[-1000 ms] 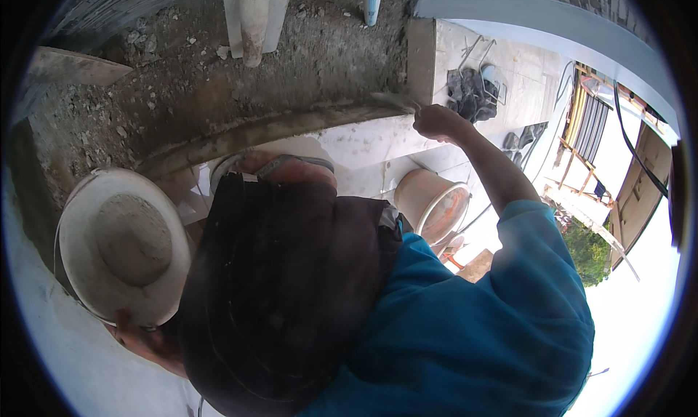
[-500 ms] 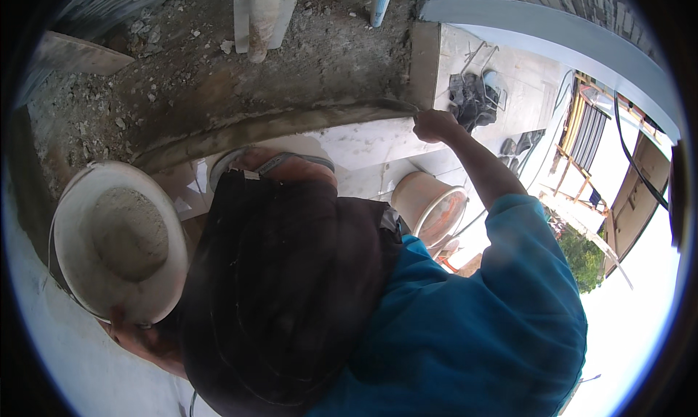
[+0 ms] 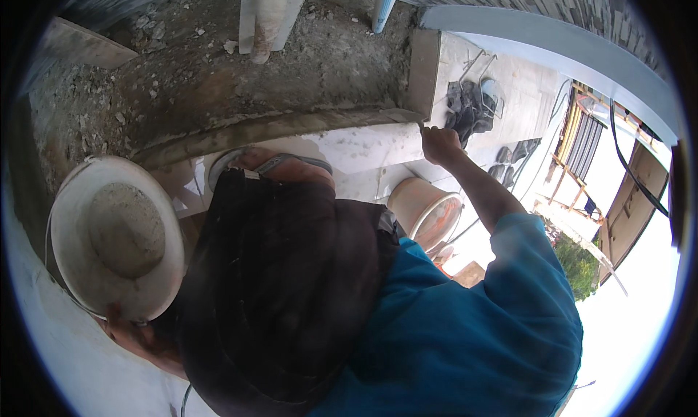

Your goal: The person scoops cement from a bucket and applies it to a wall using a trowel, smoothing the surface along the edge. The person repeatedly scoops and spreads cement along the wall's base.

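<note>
My right hand is closed on the handle of a trowel, whose blade lies at the right end of a strip of grey wet mortar along the edge of a white tiled step. At the lower left, my left hand grips the near rim of a white bucket with grey mix inside. My sandalled foot rests just below the mortar strip.
Rough rubble ground lies beyond the strip, with a dirty pipe, a blue pipe and a board. At right are metal rods and dark bundles on tiles, another bucket and cables.
My right hand and the trowel have shifted slightly right and down along the step's edge, still gripped. My left hand stays at the bucket.
</note>
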